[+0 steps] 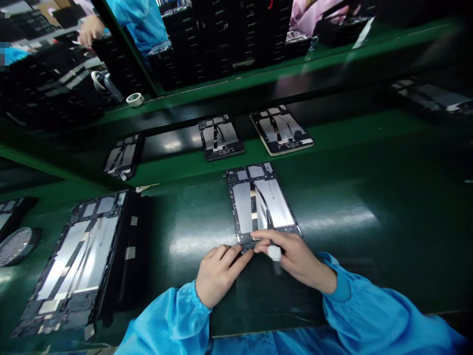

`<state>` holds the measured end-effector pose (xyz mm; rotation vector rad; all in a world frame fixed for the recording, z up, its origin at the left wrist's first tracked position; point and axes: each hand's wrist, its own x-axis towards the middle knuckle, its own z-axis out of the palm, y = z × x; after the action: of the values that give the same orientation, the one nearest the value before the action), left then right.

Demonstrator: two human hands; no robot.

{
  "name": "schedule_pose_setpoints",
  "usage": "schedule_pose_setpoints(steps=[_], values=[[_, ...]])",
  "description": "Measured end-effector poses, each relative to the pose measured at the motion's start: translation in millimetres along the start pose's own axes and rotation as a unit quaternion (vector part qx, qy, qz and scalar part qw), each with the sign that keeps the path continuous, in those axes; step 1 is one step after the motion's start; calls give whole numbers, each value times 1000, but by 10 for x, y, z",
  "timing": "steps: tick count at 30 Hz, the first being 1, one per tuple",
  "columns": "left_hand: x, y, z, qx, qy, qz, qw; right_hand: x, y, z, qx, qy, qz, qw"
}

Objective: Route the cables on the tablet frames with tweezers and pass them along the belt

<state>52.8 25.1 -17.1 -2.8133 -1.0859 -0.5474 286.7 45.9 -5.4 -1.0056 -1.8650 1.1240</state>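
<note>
An opened tablet (260,202), silver plates and a dark ribbon cable showing, lies face down on the green bench in front of me. My left hand (218,273) is curled, its fingertips pressing the tablet's near edge. My right hand (295,259) rests on the same edge, fingers closed round a small white tool (274,253). Both arms wear blue sleeves.
A stack of opened tablets (79,256) sits at the left beside a round metal dish (15,245). Three more tablets (220,137) (281,129) (123,155) lie on the dark belt beyond. A tape roll (135,99) and black trays stand further back, with other people's sleeves.
</note>
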Motion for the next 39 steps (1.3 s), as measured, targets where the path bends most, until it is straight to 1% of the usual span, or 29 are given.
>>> schedule_pose_setpoints(steps=[2, 3, 5, 7, 10, 13, 16, 18, 21, 24, 26, 28, 31, 34, 37, 39], values=[[1, 41, 16, -7, -3, -22, 1000, -79, -42, -75, 58, 14, 16, 998], [7, 59, 21, -11, -4, -30, 999, -121, -60, -102, 71, 22, 32, 997], [24, 80, 26, -17, -5, -38, 999, -193, -84, -117, 69, 34, 69, 995], [40, 84, 23, -24, -4, -40, 999, -236, -86, -83, 59, 35, 96, 993], [49, 78, 13, -30, -2, -42, 999, -250, -64, 3, 49, 21, 104, 993], [43, 78, 9, -34, 3, -43, 998, -246, -40, 40, 20, 11, 91, 996], [35, 80, 16, -37, 4, -44, 998, -265, -17, 2, -11, 33, 83, 996], [29, 74, 26, -37, 3, -42, 998, -292, 6, -45, -21, 53, 96, 994], [15, 45, 33, -40, 1, -38, 998, -333, 42, -106, -17, 74, 122, 990], [-9, -1, 23, -49, 10, -27, 998, -351, 49, -120, 4, 85, 141, 986], [-26, -31, 9, -59, 17, -18, 998, -339, 26, -101, 24, 71, 141, 987], [-36, -52, -5, -66, 18, -13, 998, -306, -14, -71, 35, 39, 123, 991], [-35, -68, -12, -74, 20, -13, 997, -235, -86, -36, 22, -1, 78, 997], [-20, -80, -2, -81, 22, -14, 996, -168, -151, -33, 0, -19, 50, 999], [-17, -95, 8, -82, 19, -14, 996, -128, -188, -40, -8, -28, 54, 998], [-37, -89, 1, -80, 26, -16, 996, -128, -185, -39, 5, -29, 80, 996]])
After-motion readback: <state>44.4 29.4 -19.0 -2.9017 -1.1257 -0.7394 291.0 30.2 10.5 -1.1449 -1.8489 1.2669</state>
